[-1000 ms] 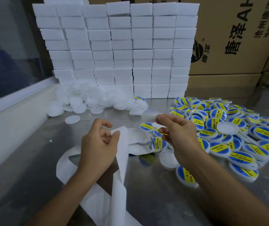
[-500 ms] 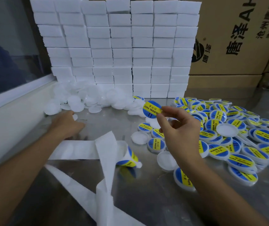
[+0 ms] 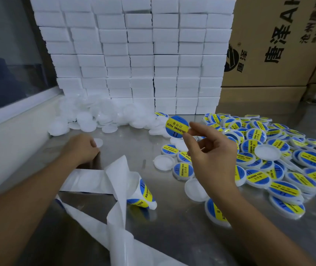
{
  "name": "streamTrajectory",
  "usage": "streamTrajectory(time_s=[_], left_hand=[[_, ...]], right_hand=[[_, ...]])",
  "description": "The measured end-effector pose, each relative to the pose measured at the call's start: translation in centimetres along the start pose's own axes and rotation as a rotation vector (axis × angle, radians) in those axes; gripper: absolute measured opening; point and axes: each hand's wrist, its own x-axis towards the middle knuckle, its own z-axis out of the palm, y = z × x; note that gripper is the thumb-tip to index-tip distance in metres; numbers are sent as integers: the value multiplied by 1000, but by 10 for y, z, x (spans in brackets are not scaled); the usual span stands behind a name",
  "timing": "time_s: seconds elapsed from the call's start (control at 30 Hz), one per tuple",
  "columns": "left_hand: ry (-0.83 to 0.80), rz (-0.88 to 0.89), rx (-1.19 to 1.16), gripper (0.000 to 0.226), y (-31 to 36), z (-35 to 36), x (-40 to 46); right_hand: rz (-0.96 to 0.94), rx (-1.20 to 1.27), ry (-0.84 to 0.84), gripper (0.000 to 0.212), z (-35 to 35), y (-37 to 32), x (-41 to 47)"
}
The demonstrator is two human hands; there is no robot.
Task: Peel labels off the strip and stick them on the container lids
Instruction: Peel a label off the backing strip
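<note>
My right hand (image 3: 211, 156) pinches a round blue and yellow label (image 3: 177, 126) between thumb and forefinger and holds it up over the table. My left hand (image 3: 81, 148) reaches to the far left, its fingers curled onto the edge of a plain white lid (image 3: 98, 142) that lies on the steel table (image 3: 172, 237). The white label strip (image 3: 88, 181) lies loose in front of me. Its rolled end (image 3: 143, 192) still carries labels. Neither hand touches the strip.
A heap of plain white lids (image 3: 95, 116) lies at the back left. Labelled lids (image 3: 268, 160) crowd the right side, with a few plain ones among them. Stacked white boxes (image 3: 134, 54) and cardboard cartons (image 3: 278, 45) wall off the back. A window ledge (image 3: 9, 120) runs along the left.
My left hand let go of the strip and reached out to the white lid at the far left. My right hand lifted the peeled label clear of the strip.
</note>
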Motion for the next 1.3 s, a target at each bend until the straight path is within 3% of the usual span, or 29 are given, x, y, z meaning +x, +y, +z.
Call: streamTrajectory(time_s=[0.17, 0.27, 0.37, 0.5, 0.63, 0.73, 0.93, 1.2, 1.3], left_hand=[[54, 50, -17, 17, 28, 10, -23], [29, 134, 19, 16, 47, 14, -42], [122, 261, -17, 12, 63, 15, -63], [224, 284, -547, 17, 85, 9, -91], [-70, 180, -1328, 21, 101, -7, -120], [-145, 124, -1548, 19, 102, -15, -132], [-123, 5, -1576, 15, 104, -7, -136], [-131, 18, -1530, 15, 102, 0, -136], [-157, 46, -1519, 14, 101, 0, -137]], right_hand=[[-11, 1, 9, 18, 0, 1, -2], [1, 33, 13, 27, 2, 1, -3], [0, 17, 25, 24, 2, 1, -2], [-19, -2, 14, 22, 1, -4, -3], [-19, 16, -27, 17, 3, -6, -5], [-13, 21, -51, 15, 3, -7, -6], [18, 3, -63, 10, 1, -5, -4], [83, 39, -154, 6, 5, -5, -5], [140, 80, -208, 23, 7, -7, -8]])
